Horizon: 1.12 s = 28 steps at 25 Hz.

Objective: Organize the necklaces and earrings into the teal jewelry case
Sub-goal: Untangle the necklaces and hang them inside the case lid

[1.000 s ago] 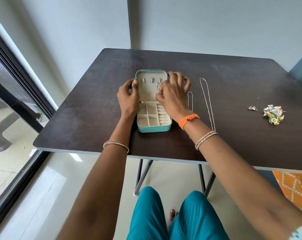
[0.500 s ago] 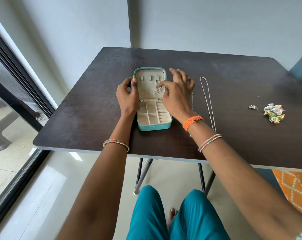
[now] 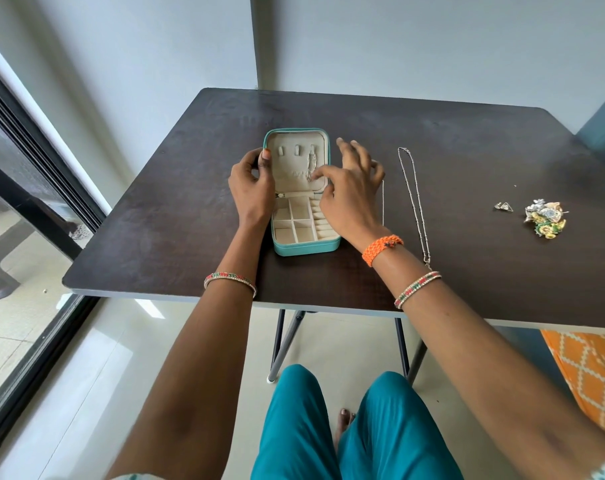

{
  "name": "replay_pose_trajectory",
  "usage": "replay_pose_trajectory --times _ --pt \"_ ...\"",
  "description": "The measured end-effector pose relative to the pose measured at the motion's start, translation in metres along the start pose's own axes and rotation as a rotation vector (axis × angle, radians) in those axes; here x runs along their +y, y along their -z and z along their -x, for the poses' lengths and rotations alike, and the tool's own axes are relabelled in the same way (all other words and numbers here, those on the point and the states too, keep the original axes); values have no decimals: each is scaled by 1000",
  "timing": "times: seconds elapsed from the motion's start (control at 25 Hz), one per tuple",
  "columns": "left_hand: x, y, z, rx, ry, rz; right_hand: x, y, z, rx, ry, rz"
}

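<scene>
The teal jewelry case point(image 3: 306, 249) lies open on the dark table, its beige lid flat at the far end and its divided tray at the near end. A silver necklace point(image 3: 311, 163) hangs from the right hook inside the lid. My left hand point(image 3: 252, 192) grips the lid's left edge, thumb on the rim. My right hand point(image 3: 351, 192) hovers over the case's right side with fingers spread, and its thumb tip touches the chain's lower end. A second, beaded necklace point(image 3: 415, 202) lies stretched out to the right. A thin chain point(image 3: 383, 206) shows beside my right hand, partly hidden.
A pile of colourful earrings point(image 3: 545, 220) and a small silver earring point(image 3: 503, 206) lie at the table's right. The dark table point(image 3: 176, 216) ends close to my arms. A glass sliding door runs along the left. An orange patterned cloth point(image 3: 592, 372) sits low at the right.
My right hand has lifted off the lid and spread its fingers, uncovering the necklace hung on the hook. My left hand has kept its hold on the lid's edge.
</scene>
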<state>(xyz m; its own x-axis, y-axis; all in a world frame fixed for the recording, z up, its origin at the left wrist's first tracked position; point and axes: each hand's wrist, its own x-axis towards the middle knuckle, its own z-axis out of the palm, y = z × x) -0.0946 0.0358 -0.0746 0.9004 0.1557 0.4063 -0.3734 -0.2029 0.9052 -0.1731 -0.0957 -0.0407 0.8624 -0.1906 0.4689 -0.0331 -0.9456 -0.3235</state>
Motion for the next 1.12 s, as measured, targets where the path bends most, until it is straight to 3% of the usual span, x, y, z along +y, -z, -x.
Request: replay_pose_trajectory --times 0.4,0.6,0.96,1.12 --pt "-1 0 -2 -7 3 -2 -2 -2 -6 -27 81 154" --pt "-1 0 -2 -3 7 -1 -5 2 -6 85 47 85" --pt "-2 0 -1 -6 -2 -2 0 1 1 28 77 155" --pt "-1 0 -1 -2 -6 -2 2 2 2 78 44 111"
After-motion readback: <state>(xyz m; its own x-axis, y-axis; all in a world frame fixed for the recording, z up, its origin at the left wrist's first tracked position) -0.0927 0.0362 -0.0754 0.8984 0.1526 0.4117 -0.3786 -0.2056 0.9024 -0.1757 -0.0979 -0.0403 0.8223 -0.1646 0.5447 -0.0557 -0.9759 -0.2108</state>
